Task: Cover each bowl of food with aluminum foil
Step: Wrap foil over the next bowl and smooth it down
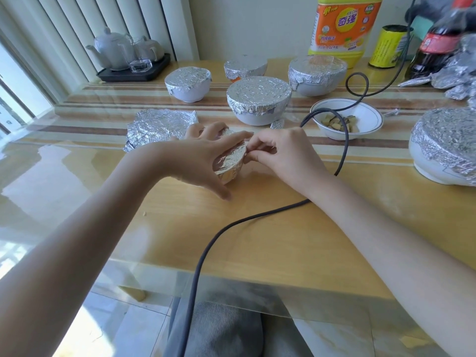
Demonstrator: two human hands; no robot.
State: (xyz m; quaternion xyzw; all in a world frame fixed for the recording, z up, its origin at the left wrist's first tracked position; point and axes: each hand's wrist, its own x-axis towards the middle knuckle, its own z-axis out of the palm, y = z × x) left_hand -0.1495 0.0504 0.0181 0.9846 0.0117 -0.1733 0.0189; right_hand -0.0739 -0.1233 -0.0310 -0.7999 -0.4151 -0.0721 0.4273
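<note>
A small foil-covered bowl (230, 163) sits on the table in front of me. My left hand (203, 155) lies over its top with fingers spread, thumb down its near side. My right hand (280, 153) pinches the foil at the bowl's right rim. Several white bowls wrapped in foil stand behind: one (188, 83), one (245, 66), one (258, 101), one (317, 73), and a large one (445, 148) at the right. An open white bowl (360, 117) holds food pieces. A crumpled loose foil sheet (159, 127) lies at the left.
A dark cable (206, 251) runs across the table and over the open bowl. A yellow detergent jug (340, 29), a yellow can (387, 46), a cola bottle (432, 47) and crumpled foil (461, 73) stand at the back right. A tea set on a black tray (134, 70) sits back left.
</note>
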